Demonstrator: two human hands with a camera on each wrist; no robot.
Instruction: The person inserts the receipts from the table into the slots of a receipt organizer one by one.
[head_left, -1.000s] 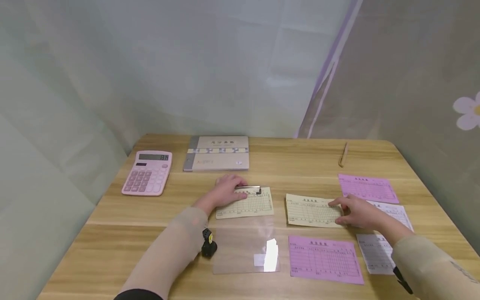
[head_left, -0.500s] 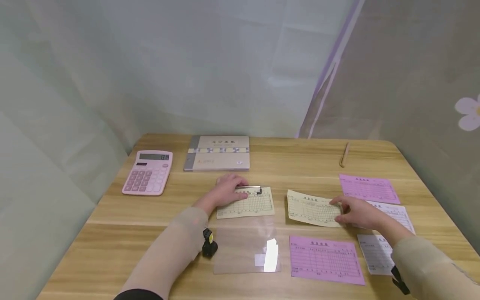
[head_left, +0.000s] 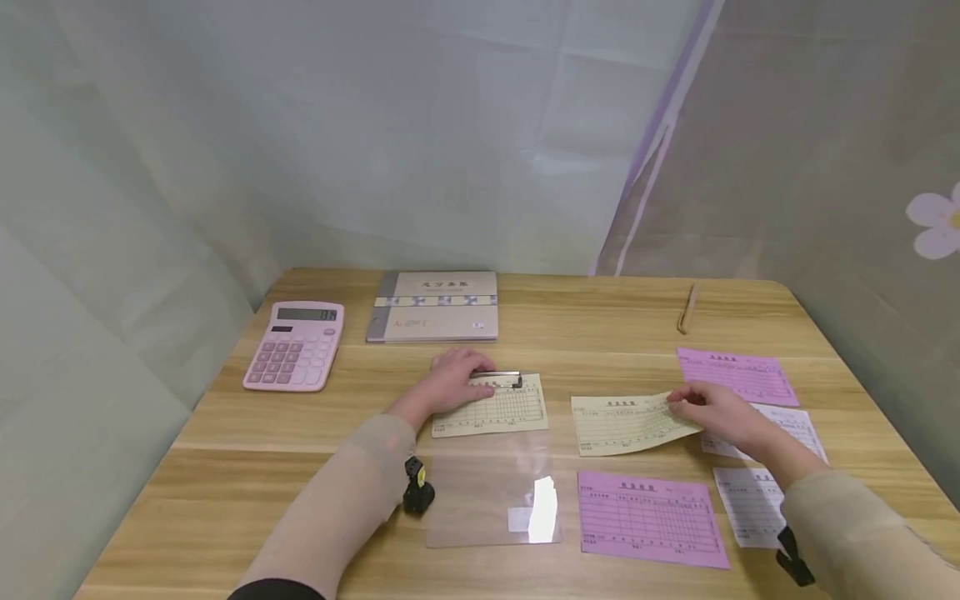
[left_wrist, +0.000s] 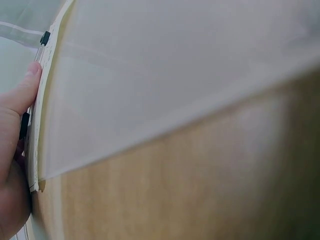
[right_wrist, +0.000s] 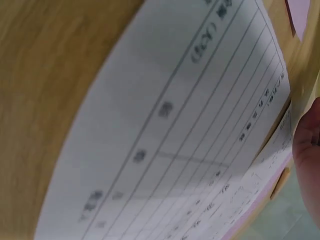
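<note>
A clear clipboard [head_left: 491,500] lies on the table, with a yellow printed slip [head_left: 510,407] under its metal clip [head_left: 504,377]. My left hand [head_left: 453,382] grips the clipboard at the clip; in the left wrist view the thumb [left_wrist: 29,87] lies along the clip. To the right, my right hand [head_left: 720,414] pinches a second yellow slip [head_left: 626,423] near its upper right corner, and that end of the paper curves up. The fingertips are partly hidden in the right wrist view, where a white slip [right_wrist: 190,125] fills the middle.
A purple slip [head_left: 651,521] lies in front of the second yellow one. Another purple slip [head_left: 738,379] and two white slips, one nearer [head_left: 750,508], lie at the right. Behind are a pink calculator [head_left: 295,346], an account book [head_left: 435,307] and a pen [head_left: 687,308].
My right hand has shifted its hold to the slip's upper right corner. The slip's left end has dropped and its right end now curls upward. The left hand has stayed put.
</note>
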